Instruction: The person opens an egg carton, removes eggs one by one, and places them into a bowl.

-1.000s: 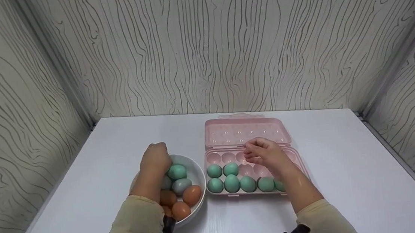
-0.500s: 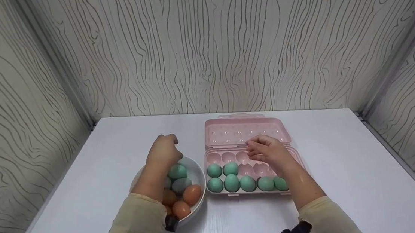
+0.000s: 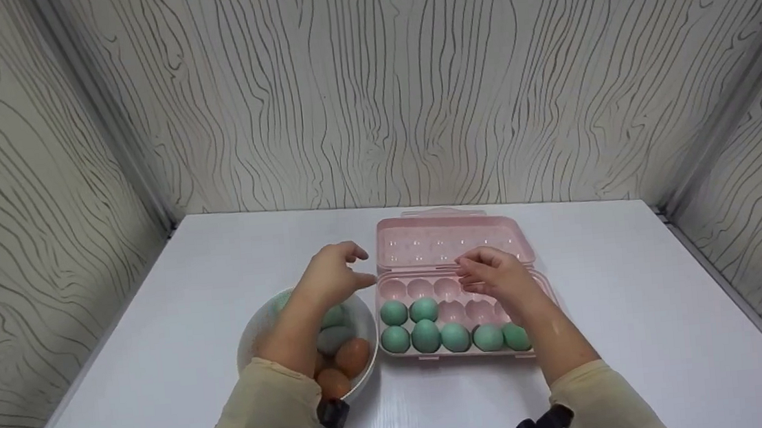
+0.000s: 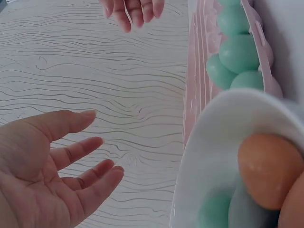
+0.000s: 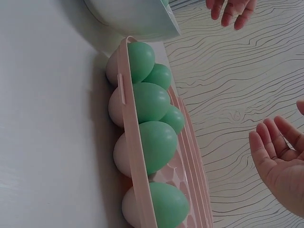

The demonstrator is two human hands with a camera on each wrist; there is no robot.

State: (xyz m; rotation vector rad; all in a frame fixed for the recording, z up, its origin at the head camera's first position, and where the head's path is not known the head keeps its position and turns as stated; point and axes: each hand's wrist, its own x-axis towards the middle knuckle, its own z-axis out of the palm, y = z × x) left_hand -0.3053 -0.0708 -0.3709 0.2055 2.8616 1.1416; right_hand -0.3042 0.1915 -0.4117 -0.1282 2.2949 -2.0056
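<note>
My left hand [image 3: 331,277] hovers over the far right rim of a white bowl [image 3: 248,353], thumb and fingers spread apart with nothing between them. Inside the bowl lie green, grey and brown eggs; a brown egg [image 4: 270,171] and a grey one [image 3: 335,341] show, and others are partly hidden by my forearm. My right hand [image 3: 500,278] is above the pink egg carton [image 3: 452,239], its fingers loosely bent and holding nothing. Several green eggs [image 3: 455,337] sit in the carton's near row, and two more green eggs [image 3: 408,312] sit behind them at the left.
The carton's lid is tipped back, away from me. Bowl and carton stand side by side on a white table [image 3: 637,302]. Wood-patterned panels [image 3: 370,91] enclose the table at the back and both sides.
My left hand has come up out of the bowl and moved right toward the carton, its fingers opening out. My right hand has barely shifted. The eggs in the carton look the same.
</note>
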